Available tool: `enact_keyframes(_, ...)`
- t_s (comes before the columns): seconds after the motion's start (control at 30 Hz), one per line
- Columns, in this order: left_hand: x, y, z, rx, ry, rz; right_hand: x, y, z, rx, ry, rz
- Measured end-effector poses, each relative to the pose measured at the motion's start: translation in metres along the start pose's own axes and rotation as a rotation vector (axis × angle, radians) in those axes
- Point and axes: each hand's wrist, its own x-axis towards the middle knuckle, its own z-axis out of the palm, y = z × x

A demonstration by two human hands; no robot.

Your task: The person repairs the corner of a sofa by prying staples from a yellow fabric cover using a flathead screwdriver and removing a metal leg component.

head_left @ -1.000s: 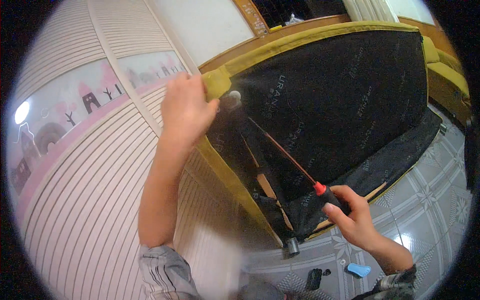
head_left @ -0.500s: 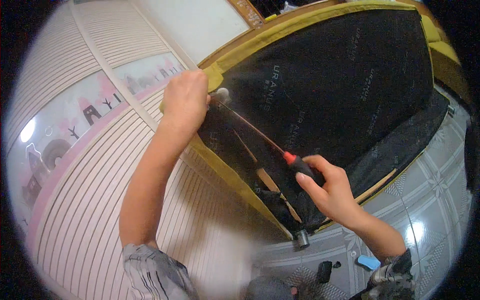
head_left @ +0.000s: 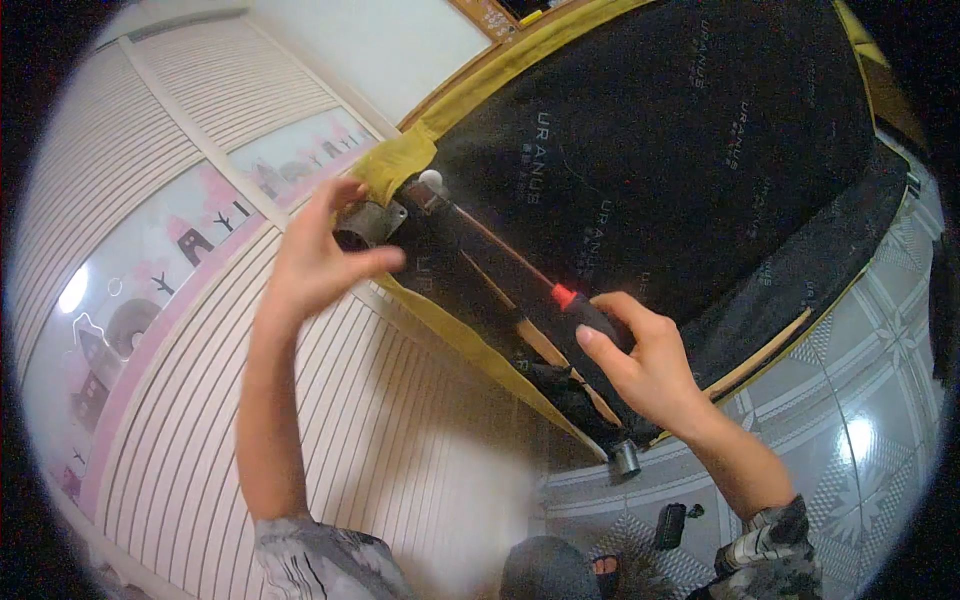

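Note:
A screwdriver with a red and black handle is gripped in my right hand. Its long thin shaft runs up and left to the corner of an upturned piece of upholstered furniture, with black cloth on its underside and yellow edging. At that corner sits a short grey metal leg, next to a small white round piece. My left hand is open beside this leg, thumb and fingers apart on either side of it. Whether the fingers touch the leg, I cannot tell.
A second metal leg stands at the lower corner, beside exposed wooden strips. On the left is a slatted white sliding door with a pink printed band. A black object lies on the grey tiled floor.
My left hand has opened from a closed fist and drawn down and left, uncovering the metal leg. My right hand still holds the screwdriver, almost in the same place. The view has shifted slightly.

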Motion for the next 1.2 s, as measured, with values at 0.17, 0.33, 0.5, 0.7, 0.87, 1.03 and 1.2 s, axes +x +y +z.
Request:
enact_keyframes(0.17,-0.028,-0.024,0.025,-0.108,0.197,0.047,-0.002,0.0,-0.003,-0.027,-0.032,-0.006)
enact_keyframes(0.33,-0.002,-0.049,-0.026,-0.572,-0.099,-0.163,0.013,-0.023,-0.006,-0.122,-0.025,-0.074)
enact_keyframes(0.5,0.015,-0.064,-0.029,-0.556,-0.238,-0.046,0.027,-0.029,-0.013,-0.26,-0.038,-0.099)
enact_keyframes(0.7,0.007,-0.055,-0.024,-0.572,-0.185,-0.037,0.04,-0.025,-0.011,-0.294,-0.012,-0.173)
enact_keyframes(0.87,-0.018,-0.029,0.011,-0.104,0.138,0.145,0.025,-0.012,-0.016,-0.227,-0.071,-0.098)
enact_keyframes(1.03,-0.02,-0.027,0.015,-0.047,0.208,0.188,0.017,-0.009,-0.014,-0.183,-0.061,-0.095)
enact_keyframes(1.2,-0.017,-0.018,0.014,0.205,0.214,0.309,0.015,-0.007,-0.01,-0.196,-0.036,-0.129)
